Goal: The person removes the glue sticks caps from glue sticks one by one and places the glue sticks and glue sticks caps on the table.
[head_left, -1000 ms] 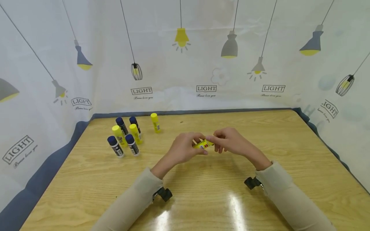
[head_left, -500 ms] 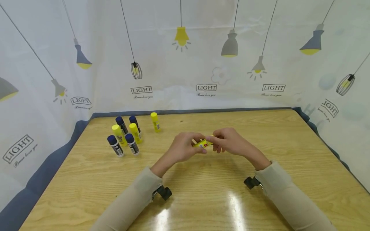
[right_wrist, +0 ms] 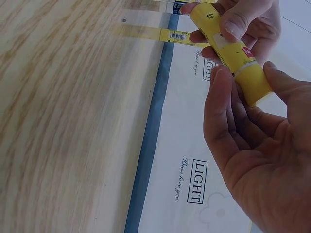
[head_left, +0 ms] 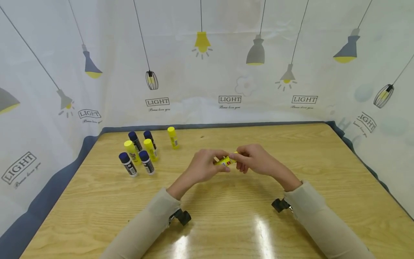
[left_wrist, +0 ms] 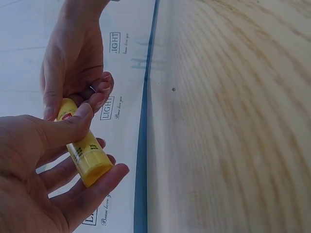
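A yellow glue stick (head_left: pixel 227 161) is held tilted above the table between both hands. My left hand (head_left: pixel 203 166) grips its body, thumb on one side and fingers on the other, as the left wrist view shows with the glue stick's (left_wrist: pixel 90 154) bottom end near the fingertips. At the other end, my right hand (head_left: pixel 258 158) pinches the cap with thumb and fingers. In the right wrist view a pale seam crosses the glue stick (right_wrist: pixel 233 53) between cap and body, and the cap is still on it.
On the table's left side several upright glue sticks stand grouped, some with dark blue caps (head_left: pixel 123 157) and some yellow (head_left: pixel 150 147). One more yellow glue stick (head_left: pixel 173 137) stands apart near the back edge. A printed curtain (head_left: pixel 200 72) encloses the wooden table (head_left: pixel 226 223).
Both hands stay on the glue stick in nearly the same place. The head view has shifted very slightly; the standing glue sticks have not moved.
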Demonstrator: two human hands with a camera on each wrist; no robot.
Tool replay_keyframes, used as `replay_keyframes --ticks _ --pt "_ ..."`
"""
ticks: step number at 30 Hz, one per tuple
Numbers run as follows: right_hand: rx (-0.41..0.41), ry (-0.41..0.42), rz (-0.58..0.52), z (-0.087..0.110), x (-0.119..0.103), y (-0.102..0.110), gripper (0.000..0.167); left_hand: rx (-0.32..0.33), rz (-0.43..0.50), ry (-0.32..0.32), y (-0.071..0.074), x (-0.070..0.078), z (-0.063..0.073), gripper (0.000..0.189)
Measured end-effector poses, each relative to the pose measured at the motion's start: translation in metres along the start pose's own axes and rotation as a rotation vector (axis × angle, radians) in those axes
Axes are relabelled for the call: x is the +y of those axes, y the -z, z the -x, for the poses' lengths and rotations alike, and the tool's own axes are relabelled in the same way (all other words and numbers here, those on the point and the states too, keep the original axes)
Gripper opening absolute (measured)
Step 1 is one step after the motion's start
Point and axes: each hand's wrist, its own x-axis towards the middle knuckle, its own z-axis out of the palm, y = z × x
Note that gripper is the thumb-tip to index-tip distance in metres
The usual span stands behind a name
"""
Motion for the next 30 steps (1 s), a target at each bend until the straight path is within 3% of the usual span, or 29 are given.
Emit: replay_keyframes --ticks 7,15,30 --pt "0.002 -0.007 0.021 0.0006 -0.0001 -0.0019 0.04 0.003 0.006 0.002 -0.0024 -0.0006 0.0014 0.037" --pt "0.062 -0.026 0.054 0.0007 -0.0033 -0.0008 0.043 0.032 0.044 0.046 -0.0037 -0.0004 -0.0012 0.044" --pt "0.031 0.0 0.068 -0.001 0.0008 -0.0021 0.039 0.01 0.015 -0.035 -0.0054 -0.006 -0.0011 0.046"
